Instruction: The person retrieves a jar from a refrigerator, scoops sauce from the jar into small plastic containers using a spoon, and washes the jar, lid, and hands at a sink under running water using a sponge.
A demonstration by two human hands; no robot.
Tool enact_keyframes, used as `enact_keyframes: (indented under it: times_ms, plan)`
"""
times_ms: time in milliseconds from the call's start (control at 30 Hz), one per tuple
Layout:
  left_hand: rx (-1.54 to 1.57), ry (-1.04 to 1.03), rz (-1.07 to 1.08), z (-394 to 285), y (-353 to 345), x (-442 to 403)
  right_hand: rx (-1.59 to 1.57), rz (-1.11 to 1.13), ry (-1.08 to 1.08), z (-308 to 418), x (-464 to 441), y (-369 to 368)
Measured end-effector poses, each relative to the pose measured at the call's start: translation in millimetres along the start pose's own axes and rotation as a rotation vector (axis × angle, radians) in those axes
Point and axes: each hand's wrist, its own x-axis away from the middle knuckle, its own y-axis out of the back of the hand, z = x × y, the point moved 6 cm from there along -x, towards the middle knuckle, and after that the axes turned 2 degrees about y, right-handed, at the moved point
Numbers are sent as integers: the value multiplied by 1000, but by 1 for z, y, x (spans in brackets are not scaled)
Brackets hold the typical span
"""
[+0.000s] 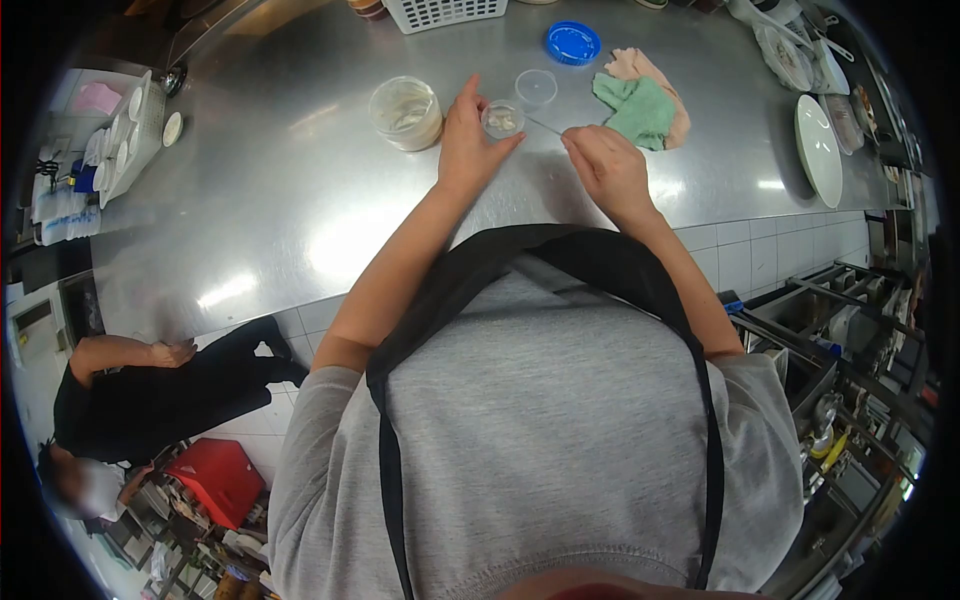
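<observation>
My left hand point(475, 140) curls round a small clear plastic cup point(502, 119), thumb on one side and fingers on the other. Some pale pieces lie inside the cup. Pinched in my right hand point(608, 168) is a thin metal utensil point(543, 125), its handle slanting toward the cup's rim; its far end is too small to make out. Left of my left hand stands a larger clear tub point(405, 114) with pale contents. A clear round lid point(536, 87) lies just beyond the cup.
On the steel table point(270, 180) lie a blue lid point(573, 43), a green cloth point(637, 108) over a peach cloth point(680, 100), and a white oval plate point(819, 150) at right. A white basket point(445, 12) is at the back. A person in black point(170, 390) stands at left.
</observation>
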Motion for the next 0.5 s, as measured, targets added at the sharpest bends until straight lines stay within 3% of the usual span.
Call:
enact_keyframes:
  times_ms: [267,367,433,500]
  plan:
    - [4,-6,-10,0,0,0,45,91,32,4,-2,-6]
    - [12,-32,-27,-2,1,0,17,-27,58,10,-5,2]
    - [5,-27,-26,-2,2,2,48,102,47,6,-2,-9]
    - [-2,-28,-37,-2,2,-2,58,57,54,11,-5,-3]
